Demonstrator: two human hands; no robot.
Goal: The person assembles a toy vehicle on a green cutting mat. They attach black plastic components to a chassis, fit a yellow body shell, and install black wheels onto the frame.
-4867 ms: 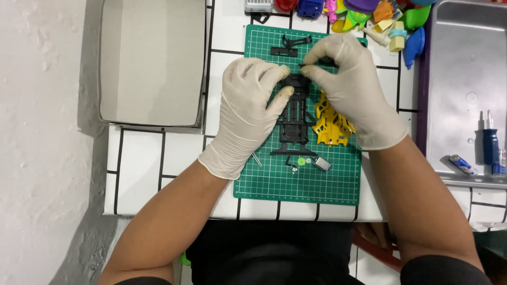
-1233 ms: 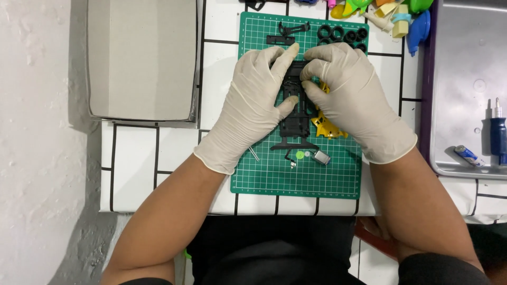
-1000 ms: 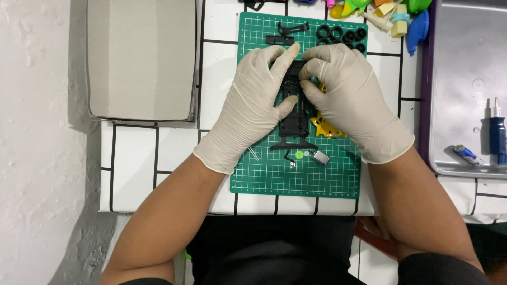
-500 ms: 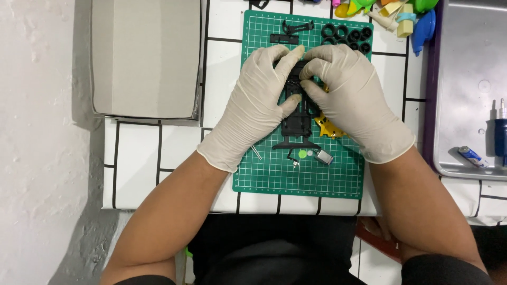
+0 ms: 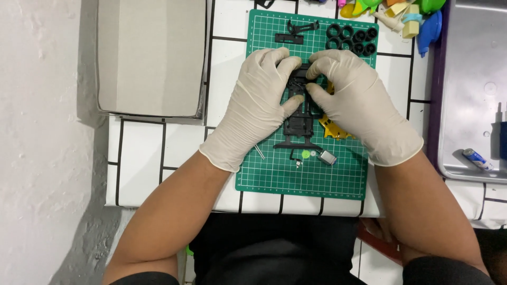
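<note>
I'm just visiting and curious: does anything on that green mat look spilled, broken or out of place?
Nothing stands out. Both gloved hands, left hand and right hand, grip the black chassis on the green cutting mat. The black tyres sit grouped at the top, and small loose parts lie below the chassis.

Both the left hand (image 5: 259, 105) and the right hand (image 5: 359, 105) wear thin, matt, cream rubbery gloves, pinching a matt black plastic chassis (image 5: 298, 119) over a green cutting mat (image 5: 269, 174) with a dull, finely gridded surface. To the far left lies a flat grey box lid (image 5: 150, 55) that looks like smooth card, and at the right a brushed metal tray (image 5: 470, 89) with a soft sheen. The table (image 5: 142, 163) is glossy white tile with dark joints, and the small black tyres (image 5: 351, 38) look like matt rubber.
</note>
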